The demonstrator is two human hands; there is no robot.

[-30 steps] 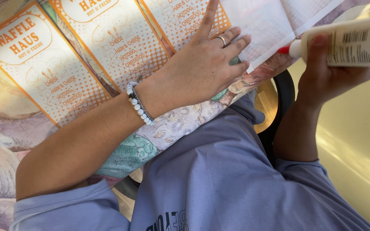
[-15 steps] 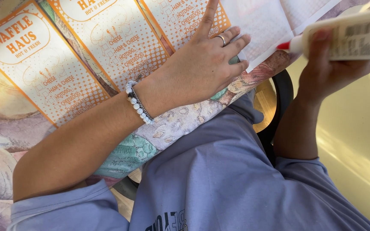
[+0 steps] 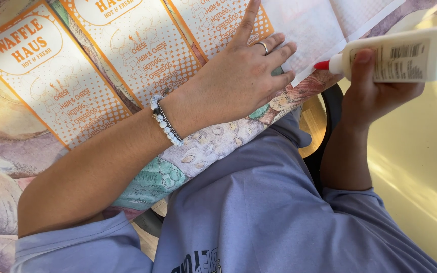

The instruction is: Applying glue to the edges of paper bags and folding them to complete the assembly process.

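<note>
- Left hand (image 3: 238, 81) lies flat and unclenched, fingers spread, pressing on the orange-and-white printed sheets (image 3: 127, 50) on the patterned tablecloth (image 3: 198, 151).
- Just right of it, the right hand (image 3: 375, 93) grips a white glue bottle (image 3: 395, 54), its red tip (image 3: 322, 64) touching the white paper's (image 3: 319, 30) edge.
- Bottle contents cannot be seen.

Patterned tablecloth (image 3: 6, 167), wooden chair (image 3: 312, 124)

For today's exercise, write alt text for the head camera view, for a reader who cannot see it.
The left hand presses flat on orange-and-white printed sheets, while the right hand holds a white glue bottle, its red tip at a sheet's edge. A beaded bracelet circles the left wrist.
</note>
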